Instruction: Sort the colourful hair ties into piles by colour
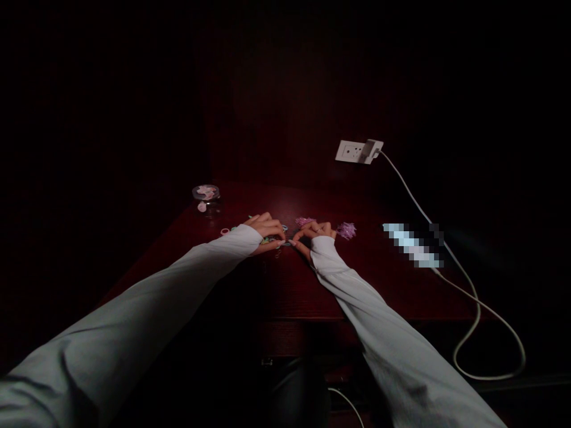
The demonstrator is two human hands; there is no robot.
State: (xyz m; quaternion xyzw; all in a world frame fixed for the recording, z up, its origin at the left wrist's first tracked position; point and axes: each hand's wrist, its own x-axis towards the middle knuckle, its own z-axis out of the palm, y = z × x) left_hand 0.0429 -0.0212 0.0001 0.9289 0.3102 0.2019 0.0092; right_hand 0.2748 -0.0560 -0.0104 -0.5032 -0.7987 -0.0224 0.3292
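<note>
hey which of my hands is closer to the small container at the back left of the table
Left. The left hand is nearer than you and to the right of the container; the right hand is farther right, beyond the left.

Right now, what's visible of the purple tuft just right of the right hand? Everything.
The purple tuft is a small, spiky, roughly rounded bunch of thin strands, light purple with paler flecks. The material is unclear: the strands could be plastic or yarn. It lies loose on the dark red table, just right of the right hand. No fingers grip it; whether it touches the hand's outer edge can't be told.
</note>
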